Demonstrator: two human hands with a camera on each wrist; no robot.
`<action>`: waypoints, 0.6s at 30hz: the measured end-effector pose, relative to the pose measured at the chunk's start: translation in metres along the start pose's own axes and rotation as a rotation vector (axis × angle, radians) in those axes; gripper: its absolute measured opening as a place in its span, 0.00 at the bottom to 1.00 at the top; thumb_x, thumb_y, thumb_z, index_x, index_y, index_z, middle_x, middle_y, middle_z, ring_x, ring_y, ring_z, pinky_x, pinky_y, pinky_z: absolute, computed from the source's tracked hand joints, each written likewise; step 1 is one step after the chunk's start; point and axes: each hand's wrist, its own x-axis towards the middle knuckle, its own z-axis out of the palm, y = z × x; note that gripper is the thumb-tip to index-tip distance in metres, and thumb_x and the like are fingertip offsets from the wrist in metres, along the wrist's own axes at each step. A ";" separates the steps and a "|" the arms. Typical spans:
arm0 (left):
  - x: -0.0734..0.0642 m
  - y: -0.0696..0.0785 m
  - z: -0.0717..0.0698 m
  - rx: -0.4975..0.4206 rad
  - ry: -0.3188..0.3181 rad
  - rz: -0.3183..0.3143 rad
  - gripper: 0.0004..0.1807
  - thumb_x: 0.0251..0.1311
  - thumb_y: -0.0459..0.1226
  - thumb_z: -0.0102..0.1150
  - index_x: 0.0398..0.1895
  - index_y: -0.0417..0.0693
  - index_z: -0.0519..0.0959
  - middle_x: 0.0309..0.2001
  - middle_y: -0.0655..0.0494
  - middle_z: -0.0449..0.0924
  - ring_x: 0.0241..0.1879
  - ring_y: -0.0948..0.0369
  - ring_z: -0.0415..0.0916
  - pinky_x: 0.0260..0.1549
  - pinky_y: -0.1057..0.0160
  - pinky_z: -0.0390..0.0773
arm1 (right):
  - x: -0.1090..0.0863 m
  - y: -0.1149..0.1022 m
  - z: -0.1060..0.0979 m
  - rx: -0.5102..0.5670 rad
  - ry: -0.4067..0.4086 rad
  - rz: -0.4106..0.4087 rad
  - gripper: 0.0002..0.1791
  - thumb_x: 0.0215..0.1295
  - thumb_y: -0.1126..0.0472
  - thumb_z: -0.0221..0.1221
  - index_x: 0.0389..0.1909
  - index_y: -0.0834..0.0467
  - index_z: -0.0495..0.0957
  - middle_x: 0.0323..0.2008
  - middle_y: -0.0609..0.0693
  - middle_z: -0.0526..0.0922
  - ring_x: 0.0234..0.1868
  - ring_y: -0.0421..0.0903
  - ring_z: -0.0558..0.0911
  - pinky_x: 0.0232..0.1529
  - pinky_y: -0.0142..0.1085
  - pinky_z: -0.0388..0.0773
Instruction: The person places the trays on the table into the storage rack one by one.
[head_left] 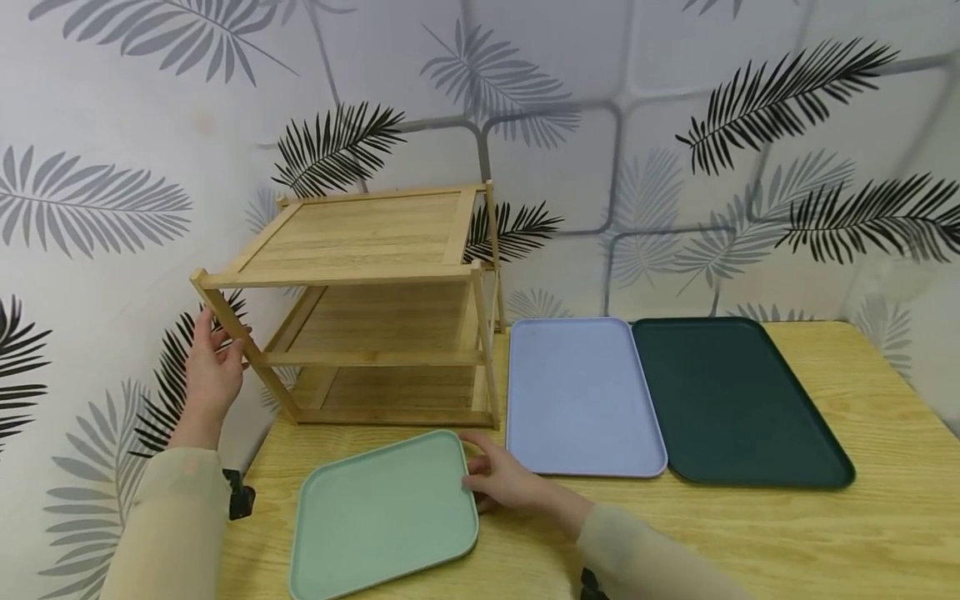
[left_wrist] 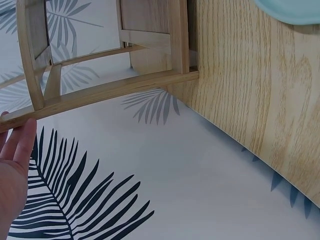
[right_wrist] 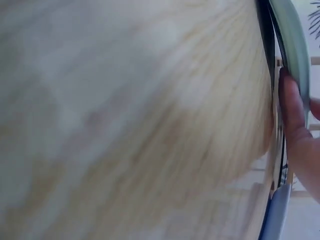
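A three-tier wooden rack (head_left: 360, 233) stands at the back left of the table, against the wall. My left hand (head_left: 213, 371) holds its front left leg (left_wrist: 107, 92) below the top tier. In the left wrist view the fingers (left_wrist: 26, 142) meet that leg at the left edge. A light green tray (head_left: 382, 517) lies in front of the rack, turned at a slant. My right hand (head_left: 506, 477) grips its right edge near the far corner. In the right wrist view the tray (right_wrist: 295, 45) is seen edge-on, with fingers on either side of the rim.
A lavender tray (head_left: 581, 396) lies right of the rack, and a dark green tray (head_left: 742, 400) lies beside it, their edges close together. The wooden table (head_left: 750, 533) ends on the left just past the rack. A leaf-patterned wall (head_left: 555, 50) closes off the back and left.
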 end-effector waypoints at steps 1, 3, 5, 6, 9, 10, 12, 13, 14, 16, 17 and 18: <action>0.000 0.000 0.000 -0.002 0.000 0.002 0.33 0.73 0.30 0.39 0.77 0.57 0.44 0.63 0.32 0.68 0.57 0.37 0.71 0.36 0.70 0.81 | -0.001 0.000 -0.001 0.034 -0.015 0.004 0.36 0.68 0.76 0.52 0.73 0.64 0.48 0.39 0.60 0.80 0.33 0.47 0.82 0.27 0.40 0.84; 0.000 -0.001 0.000 -0.005 0.001 0.000 0.33 0.73 0.30 0.39 0.77 0.58 0.44 0.63 0.32 0.68 0.57 0.37 0.71 0.34 0.73 0.79 | -0.003 0.000 -0.004 0.102 -0.031 0.023 0.36 0.69 0.76 0.51 0.74 0.63 0.46 0.42 0.60 0.79 0.35 0.47 0.82 0.27 0.38 0.83; 0.001 -0.001 0.001 -0.005 0.003 -0.012 0.34 0.74 0.30 0.39 0.77 0.60 0.43 0.63 0.33 0.68 0.58 0.38 0.71 0.32 0.76 0.77 | -0.006 -0.001 -0.007 0.151 -0.030 0.033 0.37 0.70 0.75 0.51 0.75 0.63 0.45 0.43 0.59 0.79 0.36 0.46 0.82 0.27 0.35 0.83; 0.001 -0.001 0.001 -0.005 0.003 -0.018 0.34 0.74 0.31 0.39 0.77 0.61 0.43 0.64 0.34 0.67 0.58 0.39 0.71 0.32 0.75 0.77 | -0.007 -0.001 -0.008 0.176 -0.028 0.035 0.37 0.70 0.75 0.51 0.75 0.63 0.44 0.43 0.59 0.79 0.36 0.46 0.82 0.27 0.34 0.82; 0.001 0.000 0.002 -0.001 0.004 -0.036 0.35 0.74 0.31 0.38 0.77 0.62 0.42 0.65 0.34 0.67 0.58 0.39 0.70 0.33 0.73 0.78 | -0.013 -0.004 -0.013 0.247 -0.026 0.022 0.38 0.70 0.75 0.50 0.75 0.64 0.42 0.44 0.58 0.79 0.37 0.47 0.82 0.28 0.34 0.82; 0.001 0.000 0.002 0.000 0.006 -0.040 0.35 0.74 0.31 0.39 0.77 0.62 0.42 0.65 0.34 0.67 0.59 0.39 0.70 0.33 0.73 0.79 | -0.016 -0.006 -0.014 0.267 -0.027 0.009 0.38 0.70 0.75 0.50 0.75 0.64 0.41 0.45 0.59 0.79 0.39 0.47 0.82 0.29 0.35 0.83; 0.001 0.000 0.002 0.000 0.009 -0.039 0.35 0.74 0.30 0.39 0.77 0.62 0.42 0.65 0.34 0.66 0.59 0.39 0.70 0.32 0.74 0.78 | -0.021 -0.012 -0.017 0.305 -0.030 -0.015 0.39 0.71 0.74 0.49 0.76 0.63 0.40 0.47 0.60 0.78 0.41 0.48 0.82 0.31 0.36 0.83; 0.000 0.001 0.002 -0.002 0.011 -0.037 0.35 0.74 0.30 0.39 0.78 0.62 0.42 0.65 0.34 0.67 0.58 0.39 0.70 0.32 0.74 0.78 | -0.024 -0.016 -0.019 0.314 -0.025 -0.025 0.39 0.71 0.73 0.50 0.76 0.62 0.40 0.47 0.59 0.78 0.42 0.48 0.82 0.31 0.37 0.83; 0.000 0.001 0.002 -0.004 0.013 -0.038 0.35 0.74 0.30 0.39 0.78 0.62 0.42 0.65 0.34 0.66 0.58 0.39 0.70 0.31 0.75 0.78 | -0.026 -0.021 -0.020 0.316 -0.021 -0.034 0.39 0.71 0.73 0.50 0.76 0.62 0.39 0.48 0.59 0.78 0.42 0.48 0.82 0.32 0.37 0.83; 0.000 0.001 0.002 -0.007 0.015 -0.040 0.36 0.73 0.30 0.39 0.78 0.63 0.42 0.64 0.33 0.66 0.58 0.39 0.70 0.31 0.75 0.78 | -0.030 -0.031 -0.023 0.311 -0.010 -0.052 0.40 0.71 0.72 0.50 0.76 0.61 0.39 0.47 0.57 0.77 0.41 0.48 0.83 0.31 0.36 0.83; 0.000 0.002 0.002 -0.010 0.014 -0.040 0.36 0.73 0.30 0.39 0.78 0.63 0.42 0.64 0.33 0.66 0.58 0.38 0.70 0.30 0.76 0.77 | -0.032 -0.036 -0.025 0.303 -0.002 -0.057 0.40 0.71 0.71 0.51 0.76 0.60 0.40 0.46 0.56 0.77 0.40 0.47 0.82 0.31 0.36 0.82; 0.000 0.002 0.003 -0.012 0.012 -0.038 0.36 0.73 0.30 0.39 0.78 0.63 0.42 0.64 0.33 0.66 0.58 0.38 0.70 0.29 0.76 0.77 | -0.033 -0.042 -0.027 0.299 0.009 -0.062 0.40 0.71 0.71 0.51 0.77 0.60 0.40 0.45 0.55 0.77 0.38 0.46 0.81 0.30 0.35 0.82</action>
